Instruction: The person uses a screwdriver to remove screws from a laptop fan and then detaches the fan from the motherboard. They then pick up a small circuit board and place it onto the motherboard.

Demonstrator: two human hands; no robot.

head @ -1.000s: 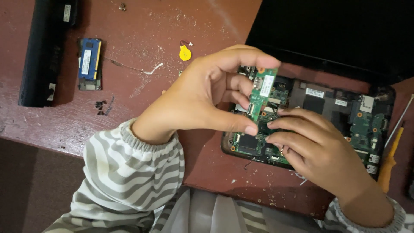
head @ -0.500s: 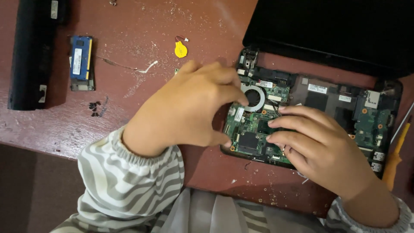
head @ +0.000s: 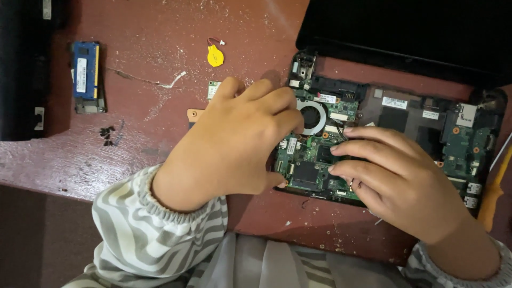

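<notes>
Opened small laptop, keyboard deck off, green motherboard (head: pixel 320 160) exposed in its black base on a worn reddish bench (head: pixel 160 32). Dark screen lid (head: pixel 405 26) folded back beyond it.

Left hand (head: pixel 234 144) lies palm-down at the board's left edge, fingers curled toward the round cooling fan (head: pixel 312 114). Its grip is hidden under the knuckles; cannot tell whether it pinches anything. A small green card (head: pixel 213 89) peeks out by the fingertips, possibly just released or merely lying there.

Right hand (head: pixel 400 176) rests flat on the board's middle, fingers spread and extended, pressing lightly, holding nothing. Looks like a steadying hold so the base does not slide.

Loose parts parked well apart to the left, out of the working area: blue memory module (head: pixel 86 72), a cluster of tiny dark screws (head: pixel 108 135) grouped together, a yellow coin cell (head: pixel 215 55) with short lead. Long black battery pack (head: pixel 24 69) at far left edge. Orange-handled screwdriver (head: pixel 490 197) at the right, within reach of the right hand.
</notes>
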